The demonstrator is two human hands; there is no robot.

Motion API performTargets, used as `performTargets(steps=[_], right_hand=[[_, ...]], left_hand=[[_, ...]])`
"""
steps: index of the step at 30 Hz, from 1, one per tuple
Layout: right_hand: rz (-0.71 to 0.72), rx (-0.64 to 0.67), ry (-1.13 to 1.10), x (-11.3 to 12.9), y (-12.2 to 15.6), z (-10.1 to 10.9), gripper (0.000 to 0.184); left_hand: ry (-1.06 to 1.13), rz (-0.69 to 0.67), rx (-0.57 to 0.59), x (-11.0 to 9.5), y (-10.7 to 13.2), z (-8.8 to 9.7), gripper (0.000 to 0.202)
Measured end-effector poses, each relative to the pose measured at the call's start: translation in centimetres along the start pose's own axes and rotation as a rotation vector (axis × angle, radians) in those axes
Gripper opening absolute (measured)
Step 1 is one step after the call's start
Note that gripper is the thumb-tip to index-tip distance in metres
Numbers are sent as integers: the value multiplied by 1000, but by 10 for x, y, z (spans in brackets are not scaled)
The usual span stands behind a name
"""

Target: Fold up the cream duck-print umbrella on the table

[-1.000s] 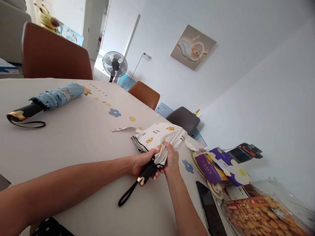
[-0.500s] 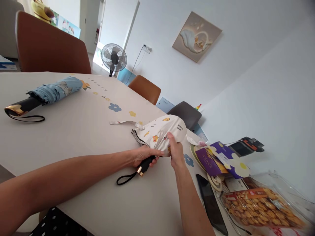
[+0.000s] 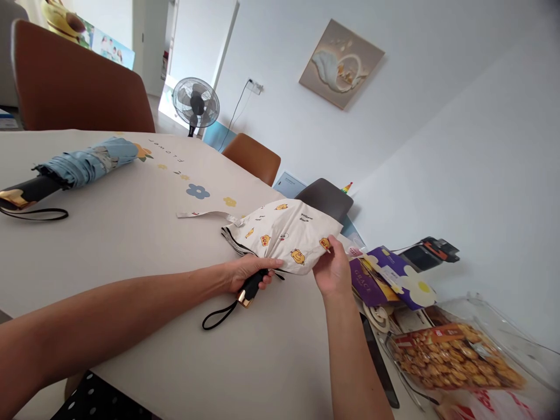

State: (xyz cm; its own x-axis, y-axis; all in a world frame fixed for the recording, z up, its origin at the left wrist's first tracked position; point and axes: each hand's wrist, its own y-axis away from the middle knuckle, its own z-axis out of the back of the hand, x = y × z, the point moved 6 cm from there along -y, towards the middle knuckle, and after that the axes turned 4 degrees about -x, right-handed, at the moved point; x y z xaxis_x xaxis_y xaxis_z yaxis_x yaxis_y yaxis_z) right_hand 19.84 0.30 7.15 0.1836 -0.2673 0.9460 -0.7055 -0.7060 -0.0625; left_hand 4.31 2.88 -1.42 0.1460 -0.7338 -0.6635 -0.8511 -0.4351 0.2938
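Surface: dining table [image 3: 131,245] under a cream cloth printed with small blue and yellow flowers, in a white-walled room.

Nearest, right edge: a clear tray of golden snacks [image 3: 455,361]; beside it a dark phone [image 3: 380,364], lying flat and partly hidden by the right forearm.

Item in hand: white folding umbrella [image 3: 284,233], collapsed, with yellow cartoon prints and dark-edged folds. It lies on the cloth at the middle of the table. Its black handle, gold-trimmed at the end, points toward the near edge.
- Left hand [image 3: 249,273]: closed around the black handle.
- Right hand [image 3: 332,271]: thumb and fingers pinching the loose canopy cloth at its right side, pulling it out flat.
- Black wrist loop [image 3: 216,318]: trails from the handle onto the cloth.
- White closure strap [image 3: 201,214]: unfastened, stretched out to the left on the table.

Just beyond the right hand: purple box [image 3: 385,277] with a daisy on it, resting on plates; behind it a black and orange device [image 3: 431,251].

Far left of the table, well apart: blue folding umbrella [image 3: 83,166], rolled, black handle and cord toward the edge.

Beyond the table: two brown chairs [image 3: 79,87], one grey chair [image 3: 326,198], a standing fan [image 3: 195,105], a framed picture [image 3: 341,61] on the wall.
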Motion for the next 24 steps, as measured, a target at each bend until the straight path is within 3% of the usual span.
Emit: performTargets(steps=[4, 9, 15, 21, 24], right_hand=[[-91, 20, -103, 3, 1, 1, 16], [-232, 147, -30, 9, 12, -5, 20], [-144, 74, -15, 22, 16, -4, 24], [25, 270, -1, 21, 25, -27, 40], [110, 264, 75, 17, 26, -29, 50]], left_hand=[[-18, 15, -8, 0, 2, -1, 40], [16, 18, -15, 1, -1, -1, 40], [12, 21, -11, 1, -1, 0, 43], [8, 82, 159, 3, 3, -12, 37], [41, 154, 214, 7, 3, -14, 41]])
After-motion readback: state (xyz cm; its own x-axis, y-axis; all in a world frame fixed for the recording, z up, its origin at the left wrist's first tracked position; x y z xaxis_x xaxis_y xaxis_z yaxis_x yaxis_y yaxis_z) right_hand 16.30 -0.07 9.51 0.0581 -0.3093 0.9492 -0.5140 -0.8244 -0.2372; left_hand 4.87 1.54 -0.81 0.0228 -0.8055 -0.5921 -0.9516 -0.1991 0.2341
